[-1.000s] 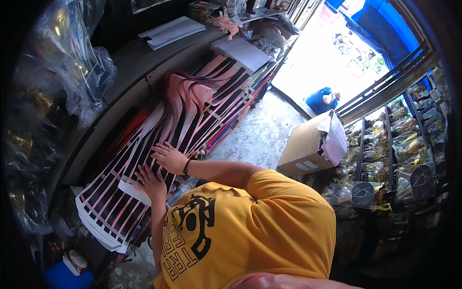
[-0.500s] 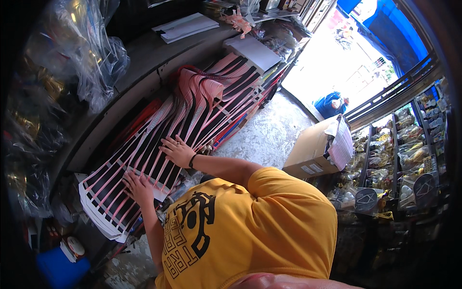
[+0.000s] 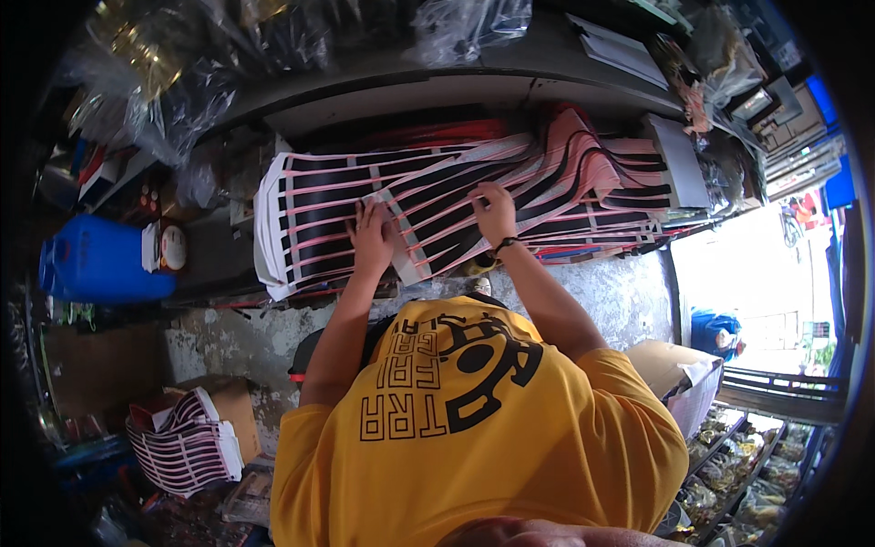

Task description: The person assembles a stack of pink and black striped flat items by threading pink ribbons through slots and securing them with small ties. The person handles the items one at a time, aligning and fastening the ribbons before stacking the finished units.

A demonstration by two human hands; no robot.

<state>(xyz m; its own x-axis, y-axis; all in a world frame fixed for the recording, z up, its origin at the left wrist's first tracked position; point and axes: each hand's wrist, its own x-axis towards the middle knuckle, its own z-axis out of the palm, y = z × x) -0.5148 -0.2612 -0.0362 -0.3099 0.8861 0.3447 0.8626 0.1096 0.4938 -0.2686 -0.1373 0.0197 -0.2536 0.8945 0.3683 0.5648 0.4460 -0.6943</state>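
Observation:
A stack of printed sheets (image 3: 324, 214), black with pink and white stripes, lies along the bench in front of me. Toward the right, long cut strips (image 3: 570, 150) rise and curl in a loose wave. My left hand (image 3: 371, 235) rests on the sheets with its fingers spread, beside a pale grey band (image 3: 401, 246) that crosses the stripes. My right hand (image 3: 495, 214) is over the strips farther right, fingers curled together at a pink-edged strip; what is between the fingertips is too small to make out.
A grey-white board (image 3: 674, 164) lies at the stack's right end. Plastic bags (image 3: 469, 32) hang over the shelf above. A blue jerrycan (image 3: 100, 260) stands at the left. More striped sheets (image 3: 187, 447) lean by a box at lower left; another cardboard box (image 3: 661, 365) is at right.
My view has turned, so the bench now runs across in front. The right hand has gone from lying flat with spread fingers to curled fingers. My left hand stays on the sheets.

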